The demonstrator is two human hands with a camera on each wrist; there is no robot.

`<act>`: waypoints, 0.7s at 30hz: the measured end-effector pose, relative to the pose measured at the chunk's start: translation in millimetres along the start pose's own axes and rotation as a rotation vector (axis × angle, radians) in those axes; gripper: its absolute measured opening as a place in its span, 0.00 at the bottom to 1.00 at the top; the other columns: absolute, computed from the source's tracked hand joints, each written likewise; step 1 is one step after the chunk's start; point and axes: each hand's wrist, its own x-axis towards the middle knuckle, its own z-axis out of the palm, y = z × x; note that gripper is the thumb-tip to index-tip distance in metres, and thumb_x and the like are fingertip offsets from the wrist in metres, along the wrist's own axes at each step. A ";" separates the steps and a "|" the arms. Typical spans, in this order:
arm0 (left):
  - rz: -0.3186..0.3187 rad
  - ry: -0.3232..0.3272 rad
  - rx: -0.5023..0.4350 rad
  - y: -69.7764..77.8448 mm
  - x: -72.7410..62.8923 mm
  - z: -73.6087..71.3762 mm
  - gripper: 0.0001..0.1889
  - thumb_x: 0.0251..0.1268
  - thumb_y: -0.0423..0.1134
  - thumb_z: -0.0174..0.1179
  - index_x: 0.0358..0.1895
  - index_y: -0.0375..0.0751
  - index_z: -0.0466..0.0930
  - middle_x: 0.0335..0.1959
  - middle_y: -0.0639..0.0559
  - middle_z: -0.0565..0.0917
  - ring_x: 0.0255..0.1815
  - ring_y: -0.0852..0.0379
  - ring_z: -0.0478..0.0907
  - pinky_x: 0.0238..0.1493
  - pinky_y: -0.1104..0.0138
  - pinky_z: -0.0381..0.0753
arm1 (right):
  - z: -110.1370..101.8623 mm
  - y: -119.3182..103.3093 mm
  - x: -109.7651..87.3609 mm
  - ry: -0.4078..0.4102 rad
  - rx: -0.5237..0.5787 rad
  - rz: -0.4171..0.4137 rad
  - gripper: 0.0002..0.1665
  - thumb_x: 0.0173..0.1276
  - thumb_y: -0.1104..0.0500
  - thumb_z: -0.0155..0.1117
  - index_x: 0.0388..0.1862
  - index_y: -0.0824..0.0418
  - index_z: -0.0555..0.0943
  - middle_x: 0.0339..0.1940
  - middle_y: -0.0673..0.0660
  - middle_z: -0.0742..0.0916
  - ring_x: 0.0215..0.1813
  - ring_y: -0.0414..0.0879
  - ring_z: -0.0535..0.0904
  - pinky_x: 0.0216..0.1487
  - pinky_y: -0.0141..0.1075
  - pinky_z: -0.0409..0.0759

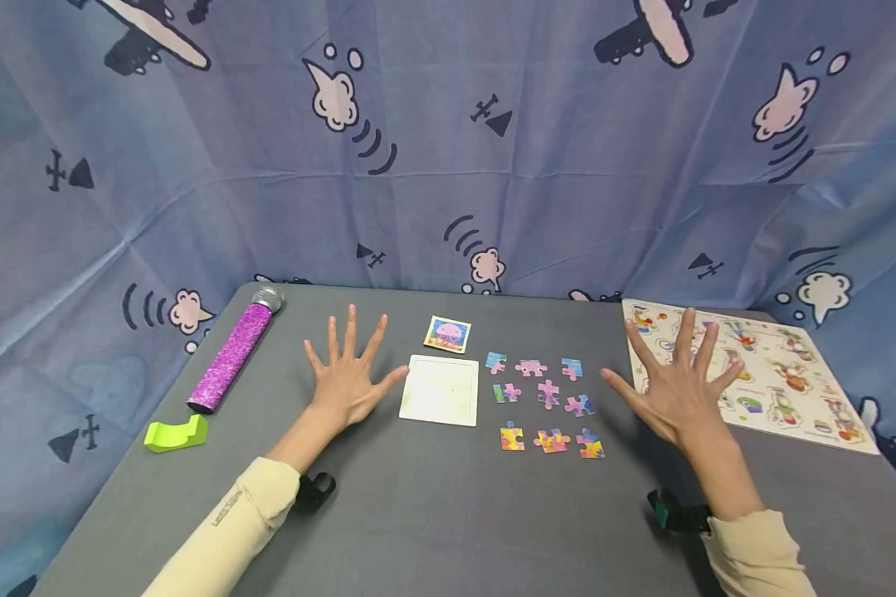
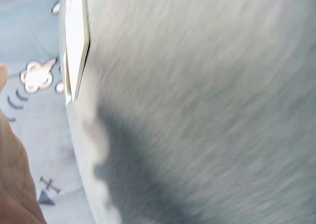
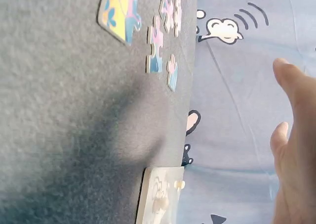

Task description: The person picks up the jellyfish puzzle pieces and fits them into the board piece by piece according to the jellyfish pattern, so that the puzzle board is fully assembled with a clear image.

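My left hand [image 1: 345,385] is held with its fingers spread, its thumb close to the left edge of a white square puzzle tray [image 1: 439,391]. Behind that tray lies a small picture card [image 1: 447,334] with a pink figure on it. Several loose jigsaw pieces [image 1: 547,394] are laid out in three rows right of the tray. To their right my right hand [image 1: 675,394] is spread too, partly in front of a wooden board [image 1: 791,377] with printed figures. Both hands hold nothing. In the right wrist view a yellow and blue jigsaw piece [image 3: 118,14] shows near the top.
A purple glitter microphone [image 1: 233,356] lies at the table's left side, with a lime-green curved block [image 1: 176,434] in front of it. A blue printed curtain [image 1: 433,149] hangs behind the grey table [image 1: 448,514]. Dark bands with cameras sit on both wrists.
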 end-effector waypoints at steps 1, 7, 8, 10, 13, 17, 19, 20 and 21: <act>0.010 -0.006 -0.016 1.3 -2.5 1.2 0.44 0.63 0.72 0.42 0.77 0.64 0.35 0.76 0.47 0.23 0.74 0.37 0.21 0.61 0.31 0.22 | -0.2 -1.4 -1.1 0.003 -0.003 -0.002 0.49 0.64 0.24 0.43 0.78 0.39 0.43 0.73 0.62 0.24 0.69 0.64 0.14 0.50 0.79 0.23; 0.099 -0.100 -0.078 8.7 -14.7 5.6 0.45 0.64 0.69 0.48 0.77 0.63 0.35 0.76 0.46 0.24 0.74 0.37 0.19 0.61 0.29 0.26 | 1.7 -7.9 -8.0 0.002 0.012 -0.010 0.50 0.64 0.25 0.44 0.78 0.40 0.43 0.73 0.61 0.24 0.70 0.62 0.13 0.50 0.79 0.23; 0.117 -0.123 -0.094 9.4 -15.4 5.3 0.45 0.64 0.67 0.50 0.78 0.62 0.36 0.77 0.45 0.26 0.74 0.36 0.21 0.61 0.29 0.29 | 2.2 -9.0 -8.4 -0.006 0.027 -0.013 0.50 0.64 0.25 0.45 0.79 0.40 0.42 0.73 0.62 0.24 0.69 0.62 0.13 0.51 0.79 0.24; 0.155 -0.158 -0.141 10.4 -15.2 4.4 0.45 0.64 0.62 0.57 0.78 0.58 0.43 0.77 0.40 0.35 0.75 0.34 0.31 0.63 0.30 0.39 | 3.5 -11.5 -7.7 -0.036 0.072 -0.021 0.50 0.66 0.27 0.46 0.79 0.42 0.40 0.72 0.64 0.24 0.69 0.65 0.14 0.51 0.80 0.27; 0.201 -0.201 -0.226 12.8 -11.5 3.4 0.42 0.60 0.52 0.66 0.75 0.45 0.57 0.73 0.35 0.55 0.72 0.35 0.52 0.65 0.38 0.57 | 5.8 -15.2 -3.6 -0.116 0.191 -0.054 0.52 0.69 0.33 0.50 0.79 0.46 0.35 0.71 0.68 0.25 0.69 0.69 0.15 0.52 0.80 0.31; 0.234 -0.219 -0.271 17.1 -2.9 3.5 0.38 0.53 0.45 0.73 0.66 0.33 0.69 0.63 0.37 0.70 0.63 0.40 0.69 0.61 0.51 0.70 | 11.8 -23.1 7.4 -0.210 0.375 -0.108 0.55 0.70 0.42 0.57 0.78 0.52 0.32 0.72 0.72 0.28 0.69 0.73 0.18 0.54 0.80 0.35; 0.246 -0.220 -0.275 19.1 1.1 4.2 0.37 0.50 0.44 0.75 0.62 0.30 0.72 0.59 0.37 0.73 0.58 0.42 0.73 0.57 0.54 0.74 | 15.7 -28.2 13.6 -0.222 0.442 -0.119 0.55 0.69 0.45 0.59 0.79 0.54 0.34 0.73 0.73 0.31 0.70 0.73 0.21 0.56 0.78 0.37; 0.250 -0.221 -0.272 20.2 2.9 4.2 0.37 0.48 0.44 0.76 0.61 0.29 0.74 0.58 0.37 0.74 0.56 0.43 0.74 0.55 0.55 0.75 | 17.6 -31.0 16.7 -0.225 0.475 -0.123 0.55 0.69 0.47 0.60 0.79 0.56 0.35 0.74 0.73 0.33 0.71 0.72 0.23 0.58 0.77 0.38; 0.250 -0.223 -0.270 21.0 4.3 4.6 0.36 0.47 0.43 0.76 0.59 0.28 0.75 0.56 0.36 0.74 0.53 0.44 0.75 0.54 0.56 0.76 | 19.8 -34.0 19.9 -0.222 0.505 -0.127 0.54 0.69 0.49 0.61 0.79 0.57 0.38 0.74 0.73 0.36 0.72 0.72 0.27 0.59 0.76 0.40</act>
